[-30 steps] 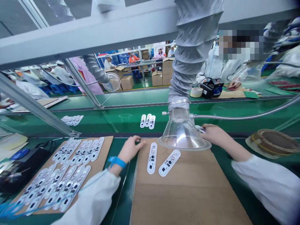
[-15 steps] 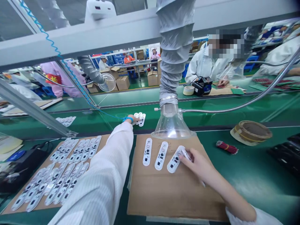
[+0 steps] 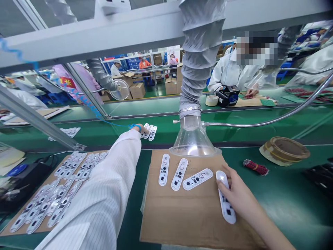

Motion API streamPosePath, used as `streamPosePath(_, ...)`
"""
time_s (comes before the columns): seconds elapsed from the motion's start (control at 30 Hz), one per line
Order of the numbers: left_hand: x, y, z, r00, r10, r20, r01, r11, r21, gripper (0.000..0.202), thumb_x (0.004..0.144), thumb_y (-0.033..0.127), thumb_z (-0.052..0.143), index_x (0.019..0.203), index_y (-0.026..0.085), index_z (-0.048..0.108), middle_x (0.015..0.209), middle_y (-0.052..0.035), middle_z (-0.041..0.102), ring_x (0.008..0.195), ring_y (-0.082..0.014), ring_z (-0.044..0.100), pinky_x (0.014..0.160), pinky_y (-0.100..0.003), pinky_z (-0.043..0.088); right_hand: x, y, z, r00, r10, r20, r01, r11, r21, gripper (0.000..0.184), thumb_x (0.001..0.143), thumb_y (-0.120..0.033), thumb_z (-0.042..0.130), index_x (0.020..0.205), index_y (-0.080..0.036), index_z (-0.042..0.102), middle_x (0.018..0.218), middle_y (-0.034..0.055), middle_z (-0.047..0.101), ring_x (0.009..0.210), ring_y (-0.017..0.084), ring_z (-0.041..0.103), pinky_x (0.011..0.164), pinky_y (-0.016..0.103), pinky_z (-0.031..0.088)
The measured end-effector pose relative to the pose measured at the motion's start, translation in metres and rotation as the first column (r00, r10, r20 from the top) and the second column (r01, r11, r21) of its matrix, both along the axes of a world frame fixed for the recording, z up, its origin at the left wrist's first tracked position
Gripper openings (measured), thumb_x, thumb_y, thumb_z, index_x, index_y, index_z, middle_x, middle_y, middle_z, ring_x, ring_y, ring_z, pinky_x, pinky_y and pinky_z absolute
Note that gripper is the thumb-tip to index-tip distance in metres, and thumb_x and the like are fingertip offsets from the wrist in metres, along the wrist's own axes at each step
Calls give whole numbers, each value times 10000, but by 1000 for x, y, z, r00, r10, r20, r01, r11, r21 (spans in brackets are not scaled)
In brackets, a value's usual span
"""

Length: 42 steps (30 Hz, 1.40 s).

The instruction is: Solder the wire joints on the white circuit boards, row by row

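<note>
My left hand reaches far forward onto the green conveyor belt and rests on a small group of white oblong circuit boards; its fingers are mostly hidden. My right hand lies on a white board at the right side of the brown cardboard sheet, fingers curled on its edge. Three more white boards lie side by side on the cardboard just in front of the clear fume funnel.
A cardboard tray with several white boards sits at left beside a dark device. A tape roll and a bundle of red wires lie at right. Other workers sit across the belt.
My right hand drew back toward me and now rests on a fourth board set down right of the three. My left hand stays stretched out on the boards on the belt.
</note>
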State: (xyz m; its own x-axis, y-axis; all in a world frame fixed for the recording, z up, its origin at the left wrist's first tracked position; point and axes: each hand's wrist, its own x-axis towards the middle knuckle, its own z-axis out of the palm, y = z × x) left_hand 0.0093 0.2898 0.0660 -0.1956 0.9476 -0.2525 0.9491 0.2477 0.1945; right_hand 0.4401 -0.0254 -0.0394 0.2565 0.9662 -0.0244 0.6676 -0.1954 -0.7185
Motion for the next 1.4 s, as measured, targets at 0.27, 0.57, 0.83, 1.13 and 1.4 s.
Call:
streamPosePath(0.27,-39,-51,9,964,77,253,-40,988,-146,407,1024,600,737,1039,194,722,567,51,482,489,-144,435,479,-275,367,-26,23,10,983,178,33,-180,981,68,565,1038,-487,547,1527,-204,579,1515,204,703,1395,419,706,1106,592,615)
streamPosePath(0.57,0,-217,-25,923,-12,384,38,997,-61,668,793,474,916,1348,204,661,1002,-67,810,726,-229,721,568,-289,459,-57,60,-1,951,305,57,-306,891,337,400,1114,-395,453,1407,-194,635,1435,209,636,1358,383,654,1172,616,564)
streamPosePath(0.83,10,-243,-35,954,-45,298,36,999,36,338,931,480,782,1128,221,688,1126,-95,820,871,-251,772,689,-304,526,-56,48,-2,908,377,180,-418,828,374,303,1116,-376,498,1298,-220,684,1296,179,652,1295,400,626,1127,642,563)
streamPosePath(1.13,16,-232,-37,935,-176,308,157,984,87,342,927,504,767,1101,230,658,1068,-71,791,875,-245,747,704,-322,527,-67,36,8,838,478,262,-545,740,394,263,1132,-306,501,1264,-216,709,1272,164,684,1213,363,634,1087,601,574)
streamPosePath(1.4,3,-209,-44,978,-121,172,94,983,160,283,1062,522,654,1066,244,709,1120,-104,823,1068,-286,781,896,-340,581,-70,29,16,731,607,312,-682,636,361,265,1132,-275,533,1311,-253,728,1302,148,719,1256,361,659,1096,609,590)
